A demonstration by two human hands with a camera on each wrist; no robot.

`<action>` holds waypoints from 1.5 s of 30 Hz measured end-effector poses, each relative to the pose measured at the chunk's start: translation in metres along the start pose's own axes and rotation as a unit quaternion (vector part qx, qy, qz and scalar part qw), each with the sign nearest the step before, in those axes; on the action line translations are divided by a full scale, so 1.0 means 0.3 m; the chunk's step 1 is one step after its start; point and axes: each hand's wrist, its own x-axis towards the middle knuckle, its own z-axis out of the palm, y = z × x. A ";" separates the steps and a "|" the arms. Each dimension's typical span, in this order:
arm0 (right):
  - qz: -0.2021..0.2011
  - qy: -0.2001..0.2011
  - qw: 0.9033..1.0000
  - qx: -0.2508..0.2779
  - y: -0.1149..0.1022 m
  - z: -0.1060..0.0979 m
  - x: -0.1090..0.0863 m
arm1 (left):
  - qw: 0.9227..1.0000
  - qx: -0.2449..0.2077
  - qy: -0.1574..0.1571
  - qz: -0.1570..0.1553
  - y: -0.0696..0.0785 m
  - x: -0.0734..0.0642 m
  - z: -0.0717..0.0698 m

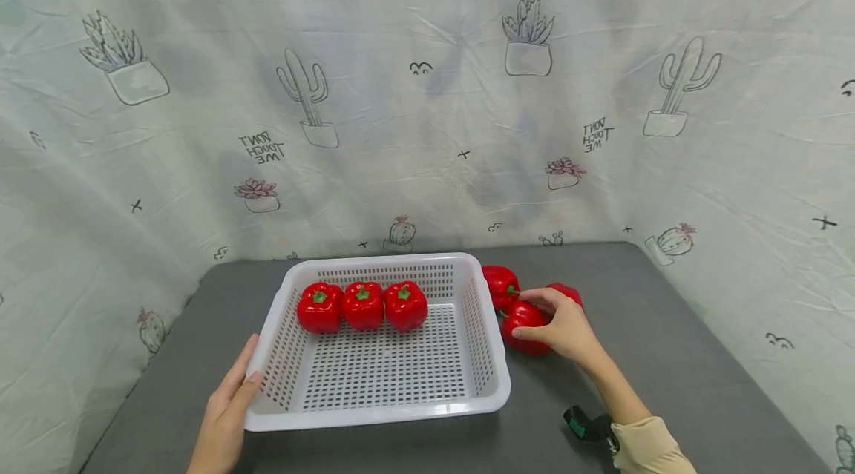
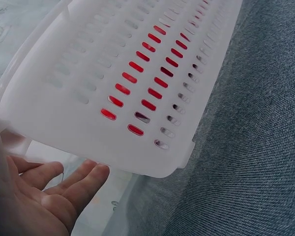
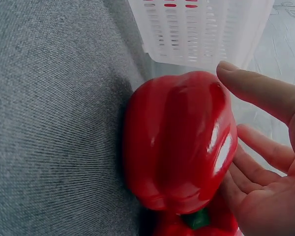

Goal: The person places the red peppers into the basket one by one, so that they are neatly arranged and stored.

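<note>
A white perforated plastic basket (image 1: 394,418) stands on the grey table, three red bell peppers (image 1: 363,305) in a row along its far side. My left hand (image 1: 225,403) holds its left rim, thumb over the edge and fingers (image 2: 83,182) along the outside. Right of the basket, my right hand (image 1: 564,326) spreads over a red bell pepper (image 3: 179,142) that rests on the table. Thumb and fingers lie on opposite sides of it, with a gap before the palm. Another bell pepper (image 1: 498,285) lies behind, and a third (image 1: 568,293) is partly hidden by this hand.
The grey tabletop (image 1: 681,355) extends on both sides of the basket. A pale curtain (image 1: 427,125) printed with cacti hangs behind and along the sides. A black and green device (image 1: 588,426) sits at the right wrist, beside a beige sleeve (image 1: 651,444).
</note>
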 end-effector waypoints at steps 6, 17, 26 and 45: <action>0.007 -0.009 1.000 0.007 0.008 0.004 0.002 | 1.000 0.014 -0.001 -0.009 0.004 -0.002 0.001; 0.015 -0.035 0.999 -0.010 0.016 0.026 0.005 | 1.000 -0.003 -0.001 -0.013 0.006 -0.004 0.001; 0.001 -0.048 0.999 -0.016 0.006 0.031 -0.001 | 0.999 -0.034 -0.011 -0.007 -0.001 -0.002 -0.001; -0.009 -0.022 1.000 0.002 -0.025 -0.001 -0.014 | 1.000 -0.003 -0.007 -0.008 -0.004 -0.003 0.005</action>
